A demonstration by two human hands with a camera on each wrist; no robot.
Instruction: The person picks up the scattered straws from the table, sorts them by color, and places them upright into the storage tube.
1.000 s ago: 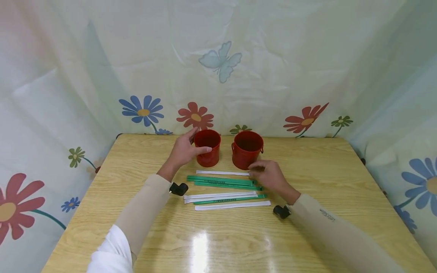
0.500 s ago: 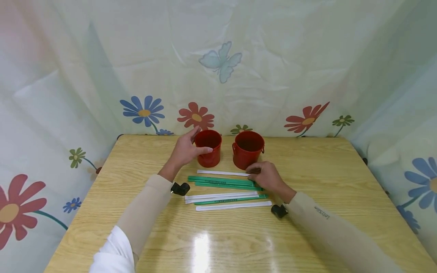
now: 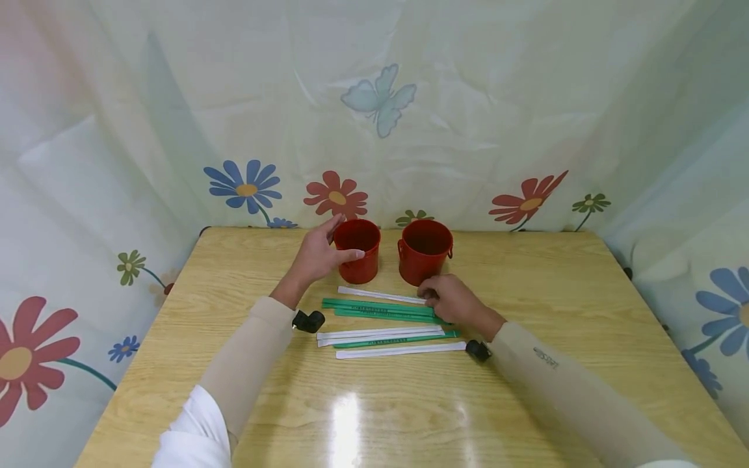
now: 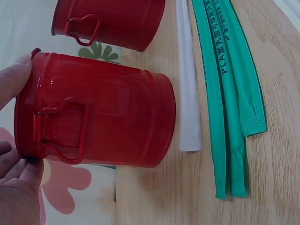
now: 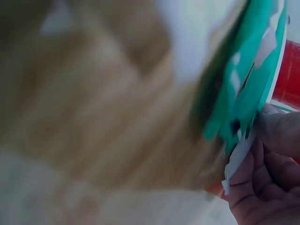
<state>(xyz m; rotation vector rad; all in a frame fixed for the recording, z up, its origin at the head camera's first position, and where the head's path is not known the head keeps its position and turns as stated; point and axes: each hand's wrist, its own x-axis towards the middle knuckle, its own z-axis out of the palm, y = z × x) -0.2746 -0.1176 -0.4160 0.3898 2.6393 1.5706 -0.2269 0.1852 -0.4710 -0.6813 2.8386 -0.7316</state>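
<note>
While you work in front of the pale floral curtain (image 3: pixel 462 130), note that the light wood-grain table (image 3: pixel 544 292) carries every part. Two red, glossy, metal-looking buckets stand upright at its far side, apart from each other: the right bucket (image 3: pixel 421 263) and the left bucket (image 3: pixel 358 265).

Your left hand (image 3: pixel 313 257) grasps the left bucket at its rim, thumb on the near side and fingers on the far side. Your right hand (image 3: pixel 459 302) is just in front of the right bucket's base; its thumb and fingers pinch the right end of the far white straw (image 3: pixel 374 294), a slim tube in a paper-like wrapper. Whether that end is off the table cannot be told.

Nearer you lie the green wrapped straws (image 3: pixel 377 309), printed in black, their right ends partly under your right hand. Beyond these, toward you, are a white wrapped pair (image 3: pixel 374 334), a single green wrapped straw (image 3: pixel 389 340) and the nearest white straw (image 3: pixel 398 351).

Caution: a pinch set too deep could catch a green wrapper too. Squeezing hard may crease the white one. Lifting steeply could knock the right bucket, and uneven thumb pressure could tip the left.
</note>
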